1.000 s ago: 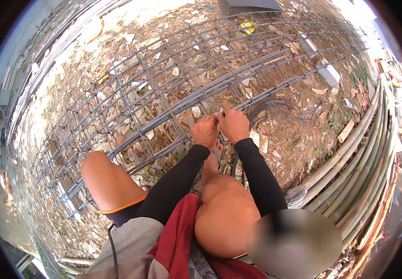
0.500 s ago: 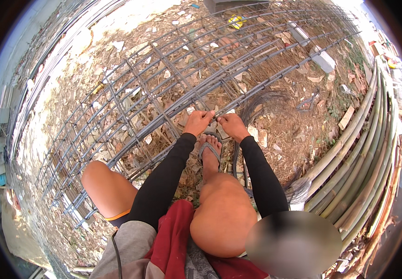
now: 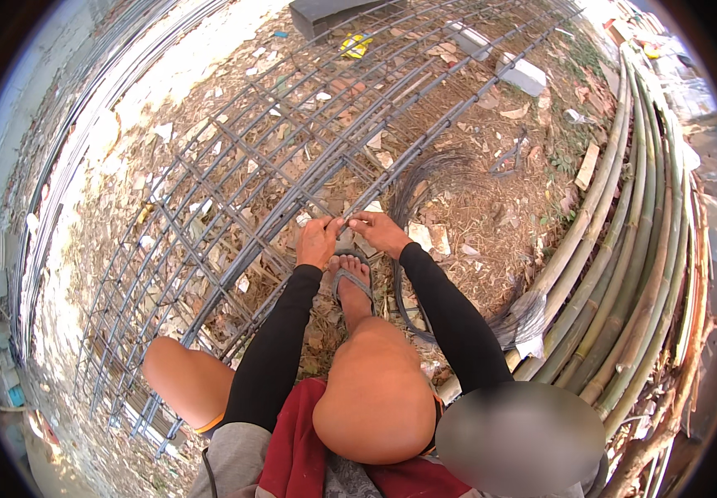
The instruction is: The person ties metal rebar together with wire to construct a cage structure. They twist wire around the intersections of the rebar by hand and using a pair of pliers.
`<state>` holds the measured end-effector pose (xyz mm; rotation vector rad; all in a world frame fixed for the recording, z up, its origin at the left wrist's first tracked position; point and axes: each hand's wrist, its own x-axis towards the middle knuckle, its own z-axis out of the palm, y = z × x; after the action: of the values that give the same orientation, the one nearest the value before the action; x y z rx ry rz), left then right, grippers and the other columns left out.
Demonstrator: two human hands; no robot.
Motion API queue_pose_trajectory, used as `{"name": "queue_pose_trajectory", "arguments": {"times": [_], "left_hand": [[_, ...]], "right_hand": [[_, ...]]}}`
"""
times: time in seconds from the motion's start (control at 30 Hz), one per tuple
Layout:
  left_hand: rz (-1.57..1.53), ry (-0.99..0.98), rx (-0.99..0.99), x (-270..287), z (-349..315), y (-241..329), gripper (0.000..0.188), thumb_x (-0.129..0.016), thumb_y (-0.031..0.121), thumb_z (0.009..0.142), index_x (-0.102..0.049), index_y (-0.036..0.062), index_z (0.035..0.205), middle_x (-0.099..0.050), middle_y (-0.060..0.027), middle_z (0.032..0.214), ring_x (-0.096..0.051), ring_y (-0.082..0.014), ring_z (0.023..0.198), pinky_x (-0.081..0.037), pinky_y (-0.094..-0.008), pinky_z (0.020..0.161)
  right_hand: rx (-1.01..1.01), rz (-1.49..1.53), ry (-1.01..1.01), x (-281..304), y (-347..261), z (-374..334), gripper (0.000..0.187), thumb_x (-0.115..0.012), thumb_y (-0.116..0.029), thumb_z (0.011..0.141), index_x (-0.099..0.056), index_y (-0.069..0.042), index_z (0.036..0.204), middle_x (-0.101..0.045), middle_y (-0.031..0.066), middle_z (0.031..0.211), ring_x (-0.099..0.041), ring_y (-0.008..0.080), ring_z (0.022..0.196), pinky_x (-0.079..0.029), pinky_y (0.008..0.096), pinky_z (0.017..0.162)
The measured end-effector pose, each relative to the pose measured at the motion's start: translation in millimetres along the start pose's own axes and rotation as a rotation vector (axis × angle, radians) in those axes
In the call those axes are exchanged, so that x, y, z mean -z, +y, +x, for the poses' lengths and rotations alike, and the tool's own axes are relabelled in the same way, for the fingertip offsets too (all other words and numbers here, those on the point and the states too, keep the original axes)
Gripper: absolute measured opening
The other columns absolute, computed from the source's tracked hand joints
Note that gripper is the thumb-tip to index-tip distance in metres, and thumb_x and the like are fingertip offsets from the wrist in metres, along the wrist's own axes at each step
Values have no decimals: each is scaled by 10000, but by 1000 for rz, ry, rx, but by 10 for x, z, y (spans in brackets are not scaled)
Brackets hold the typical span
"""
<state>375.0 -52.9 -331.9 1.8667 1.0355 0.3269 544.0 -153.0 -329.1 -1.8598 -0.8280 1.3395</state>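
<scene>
A long cage of steel reinforcing bars [image 3: 246, 153] lies slantwise across the ground before me. At its near edge, my left hand [image 3: 318, 241] is closed, with thumb and fingertips pinched against the nearest bar. My right hand [image 3: 381, 234] meets it there from the right, its fingers bent in a pinch too. The fingertips almost touch each other, and whatever small thing lies between them is too small to make out. A loose coil of thin dark wire [image 3: 409, 192] rests just beyond and beside my right hand.
My sandalled foot [image 3: 353, 280] stands right below my hands. Bamboo poles [image 3: 624, 274] are stacked along the right side. Pale blocks [image 3: 522, 75] and a dark box-shaped block [image 3: 333, 18] sit at the far side. Broken tile pieces [image 3: 430, 238] litter the dry ground.
The whole view has shifted, so the cage and poles appear further left. Both hands remain together at the near bar, and my right hand's fingers now point more to the left.
</scene>
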Motion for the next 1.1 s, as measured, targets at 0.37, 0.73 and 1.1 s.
{"name": "queue_pose_trajectory", "arguments": {"times": [0.37, 0.73, 1.1], "left_hand": [[-112, 8, 3, 53, -31, 21, 423, -646, 377, 904, -712, -24, 788, -597, -104, 604, -546, -198, 581, -430, -364, 609], [-34, -4, 59, 72, -10, 21, 432, -674, 405, 890, -698, 6, 727, -573, -92, 588, -521, -207, 547, -437, -398, 589], [-65, -18, 69, 84, 6, -74, 466, -648, 469, 889, -724, 32, 746, -531, -57, 541, -507, -187, 540, -414, -390, 584]], "right_hand": [[-229, -1003, 526, -262, 1410, -1723, 748, -791, -293, 792, -417, -53, 1394, -452, 221, 1246, -517, 419, 1137, -498, 526, 831], [-135, -788, 349, 203, 1575, -1748, 659, -699, -342, 805, -500, -45, 1358, -587, 235, 1135, -621, 443, 880, -514, 538, 759], [-169, 332, 135, 437, 513, -1856, 471, -611, -188, 959, -527, -129, 1418, -650, 19, 1033, -603, 123, 861, -485, 312, 757]]}}
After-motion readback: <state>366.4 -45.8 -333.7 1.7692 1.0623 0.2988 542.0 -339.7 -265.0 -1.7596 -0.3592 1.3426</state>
